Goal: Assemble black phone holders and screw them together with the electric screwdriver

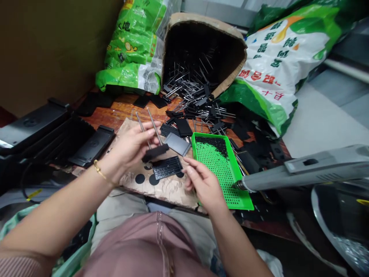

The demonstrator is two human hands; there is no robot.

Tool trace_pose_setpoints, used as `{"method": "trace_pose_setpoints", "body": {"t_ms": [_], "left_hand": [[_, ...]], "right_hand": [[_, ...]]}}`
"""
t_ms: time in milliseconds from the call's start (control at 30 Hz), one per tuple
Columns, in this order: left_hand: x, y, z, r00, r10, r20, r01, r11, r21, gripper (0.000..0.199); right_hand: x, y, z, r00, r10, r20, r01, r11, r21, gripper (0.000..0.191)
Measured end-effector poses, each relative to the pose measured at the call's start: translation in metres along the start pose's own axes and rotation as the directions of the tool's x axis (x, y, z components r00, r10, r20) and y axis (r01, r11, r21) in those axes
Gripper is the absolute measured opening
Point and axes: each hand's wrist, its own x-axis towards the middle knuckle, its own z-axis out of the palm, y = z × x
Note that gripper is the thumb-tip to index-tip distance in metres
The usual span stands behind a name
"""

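Observation:
My left hand [142, 136] is closed around two thin metal rods [154, 124] that stick up from a dark bar-shaped black piece [155, 152]. Just below that piece is a black ribbed plate [167, 168], tilted a little, over a worn cardboard sheet [129, 175]. The curled fingers of my right hand [203, 181] meet the plate's right edge, thumb and fingertips pinching there. A smooth grey-black plate [178, 144] lies behind, between both hands. Black round spots [140, 179] show on the cardboard.
A green perforated tray [213, 173] with small black bits stands at right, a grey tool [302, 165] reaching over it. Behind, a cardboard box [201, 21] spills rodded black parts [190, 92]. Black housings [93, 146] lie left; printed bags [135, 42] flank the box.

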Motion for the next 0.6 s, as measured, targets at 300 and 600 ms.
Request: {"method": "trace_pose_setpoints", "body": {"t_ms": [300, 600], "left_hand": [[-0.055, -0.071, 0.002, 0.969, 0.159, 0.189, -0.127, 0.977, -0.173, 0.011], [-0.064, -0.049, -0.024, 0.544, 0.165, 0.823, -0.749, 0.537, 0.388, 0.039]], "right_hand": [[-0.021, 0.007, 0.036, 0.864, 0.330, 0.379, -0.489, 0.726, 0.483, 0.057], [-0.027, 0.007, 0.010, 0.880, 0.298, 0.370, -0.402, 0.881, 0.248, 0.044]]}}
